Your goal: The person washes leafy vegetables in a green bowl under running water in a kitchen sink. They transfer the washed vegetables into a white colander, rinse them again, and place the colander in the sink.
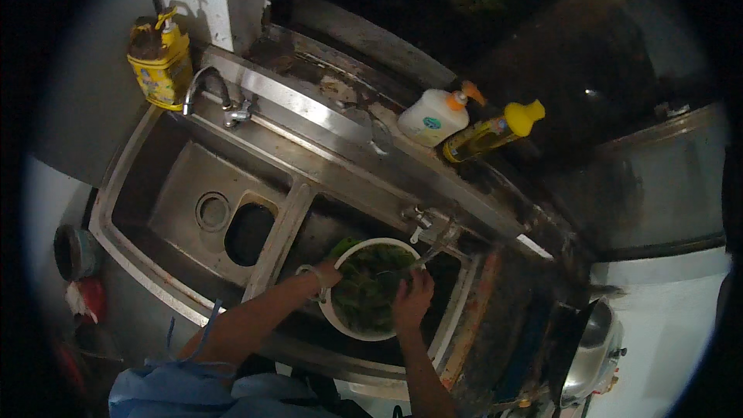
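Note:
A round white basin (354,334) filled with green leafy vegetables (368,293) sits in the right bowl of a steel double sink. My left hand (328,274), with a bangle at its wrist, is at the basin's upper left rim; its fingers are partly hidden there. Some leaves show outside the rim just above it. My right hand (413,296) is at the basin's right side, fingers spread and bent over the rim near the leaves. Just above the basin stands a metal faucet (422,219), its spout reaching toward the rim by my right hand.
The left sink bowl (180,186) has a drain and a dark oval opening. A second faucet (229,110) and a yellow container (162,72) stand behind it. A white pump bottle (432,119) and a yellow-capped bottle (482,138) stand on the ledge. A metal pan lid (592,354) is at right.

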`<state>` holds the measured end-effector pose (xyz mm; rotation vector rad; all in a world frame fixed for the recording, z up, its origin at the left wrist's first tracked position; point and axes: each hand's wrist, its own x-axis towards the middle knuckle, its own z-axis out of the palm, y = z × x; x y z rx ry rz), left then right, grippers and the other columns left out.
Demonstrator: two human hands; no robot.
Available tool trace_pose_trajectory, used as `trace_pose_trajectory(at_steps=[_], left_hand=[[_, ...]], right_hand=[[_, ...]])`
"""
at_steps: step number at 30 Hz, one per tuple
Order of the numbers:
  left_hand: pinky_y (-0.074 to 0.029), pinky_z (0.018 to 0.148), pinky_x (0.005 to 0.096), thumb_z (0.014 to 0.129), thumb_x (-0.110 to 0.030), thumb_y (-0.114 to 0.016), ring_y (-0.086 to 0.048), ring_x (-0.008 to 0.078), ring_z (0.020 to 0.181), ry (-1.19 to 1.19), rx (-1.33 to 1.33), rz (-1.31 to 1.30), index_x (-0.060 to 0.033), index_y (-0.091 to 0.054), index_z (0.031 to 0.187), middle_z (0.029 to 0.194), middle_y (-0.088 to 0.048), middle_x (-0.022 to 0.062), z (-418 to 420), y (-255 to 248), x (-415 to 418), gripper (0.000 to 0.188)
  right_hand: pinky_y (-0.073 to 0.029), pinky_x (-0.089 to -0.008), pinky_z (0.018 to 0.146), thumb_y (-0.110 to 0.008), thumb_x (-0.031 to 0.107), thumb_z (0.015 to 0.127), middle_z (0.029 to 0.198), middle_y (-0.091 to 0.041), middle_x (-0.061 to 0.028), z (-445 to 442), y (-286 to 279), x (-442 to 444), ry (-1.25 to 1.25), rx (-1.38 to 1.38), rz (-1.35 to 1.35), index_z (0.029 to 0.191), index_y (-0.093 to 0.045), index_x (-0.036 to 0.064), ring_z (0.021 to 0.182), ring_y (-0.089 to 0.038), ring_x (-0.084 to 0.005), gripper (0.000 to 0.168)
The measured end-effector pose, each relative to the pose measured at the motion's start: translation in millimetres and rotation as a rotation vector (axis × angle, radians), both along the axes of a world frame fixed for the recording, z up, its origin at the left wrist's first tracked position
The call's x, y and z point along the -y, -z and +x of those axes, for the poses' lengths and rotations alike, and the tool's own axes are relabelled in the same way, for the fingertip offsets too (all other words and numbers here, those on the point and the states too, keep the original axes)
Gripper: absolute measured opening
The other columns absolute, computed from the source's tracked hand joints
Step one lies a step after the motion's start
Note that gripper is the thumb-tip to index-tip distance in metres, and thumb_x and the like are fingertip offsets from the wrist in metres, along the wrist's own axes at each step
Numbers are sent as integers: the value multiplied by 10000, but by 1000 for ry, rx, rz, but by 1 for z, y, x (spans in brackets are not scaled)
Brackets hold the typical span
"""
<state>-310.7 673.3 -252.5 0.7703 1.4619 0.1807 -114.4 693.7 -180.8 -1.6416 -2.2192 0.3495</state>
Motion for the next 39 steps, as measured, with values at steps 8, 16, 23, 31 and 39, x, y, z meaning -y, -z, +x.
trace_pose_trajectory(at_steps=[8,16,23,31,39], left_hand=[[-427,502,348,748,-95,-485,-538,224,637,-118,-13,-2,-11,-504,1018,816,-560,144,-1,-32,-6,283],[-441,692,369,750,-143,-501,-550,259,791,45,-103,-38,-22,-487,1042,856,-549,162,-25,44,15,316],[-476,586,326,712,-147,-567,-558,244,687,322,-231,113,-37,-518,978,811,-566,131,-24,-34,1,292],[-458,560,306,749,-85,-526,-533,196,645,919,-668,806,-61,-484,957,777,-531,108,-74,10,22,213],[-432,565,333,782,-110,-487,-506,204,642,653,-596,383,-22,-456,985,772,-513,99,-123,25,22,223]], right_hand=[[-233,-565,877,-532,234,735,1235,-295,-154,-14,-11,37,-407,247,-297,1068,-474,56,1154,-260,-344,381],[-412,-334,794,-554,138,743,1051,-483,-161,47,7,50,-184,-460,-523,1028,-497,35,950,-495,-295,308],[-452,-340,595,-525,184,789,873,-540,-71,120,77,34,611,-747,-740,1075,-474,50,703,-538,-168,320],[-428,-352,729,-551,200,740,1051,-491,-114,107,226,67,473,-1375,-1109,1184,-372,66,897,-492,-219,497],[-462,-371,649,-550,164,682,912,-544,-187,109,165,63,382,-299,-949,1029,-473,1,750,-561,-282,391]])
